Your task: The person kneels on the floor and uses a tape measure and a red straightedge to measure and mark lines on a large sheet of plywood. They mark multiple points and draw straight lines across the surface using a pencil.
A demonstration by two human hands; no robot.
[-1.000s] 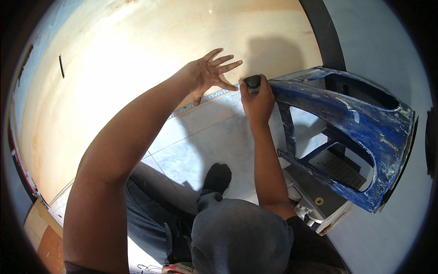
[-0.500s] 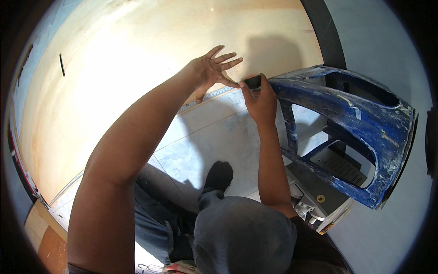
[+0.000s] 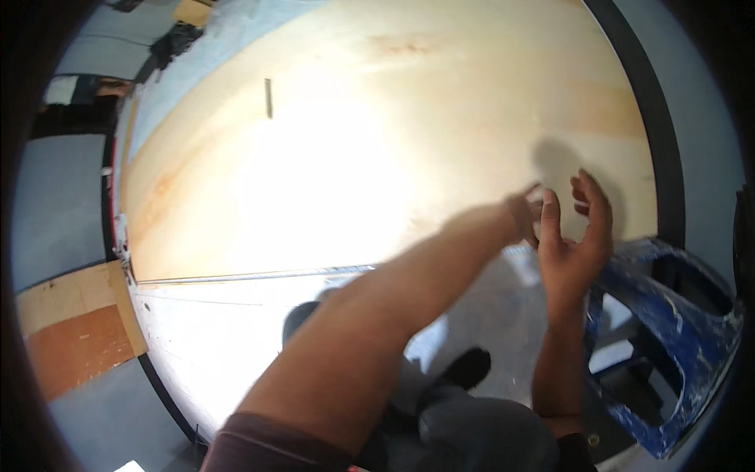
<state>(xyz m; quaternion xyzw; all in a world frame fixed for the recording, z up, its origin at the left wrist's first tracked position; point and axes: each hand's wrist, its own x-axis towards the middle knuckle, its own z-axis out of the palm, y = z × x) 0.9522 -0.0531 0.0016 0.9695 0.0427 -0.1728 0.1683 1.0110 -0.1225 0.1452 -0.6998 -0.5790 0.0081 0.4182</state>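
A large pale wooden sheet (image 3: 440,102) lies before me, with a thin ruled measuring tape (image 3: 314,272) along its near edge. My left hand (image 3: 525,219) reaches over that edge at the right. It is blurred and partly behind my right hand; the fingers that show are apart, and I see nothing in them. Just beside it, my right hand (image 3: 572,244) is raised with thumb and fingers apart in a curve, nothing visible between them. The black tape case cannot be seen from here.
A scuffed blue plastic stool (image 3: 708,354) lies on its side at the right. A short dark strip (image 3: 268,98) rests on the sheet. My dark-covered foot (image 3: 469,368) is below. Brown and tan boards (image 3: 75,350) lie at the left.
The view has swung left, so sheet, stool and hands appear farther right. My right hand no longer shows the black tape case it held. My left hand now overlaps behind the right.
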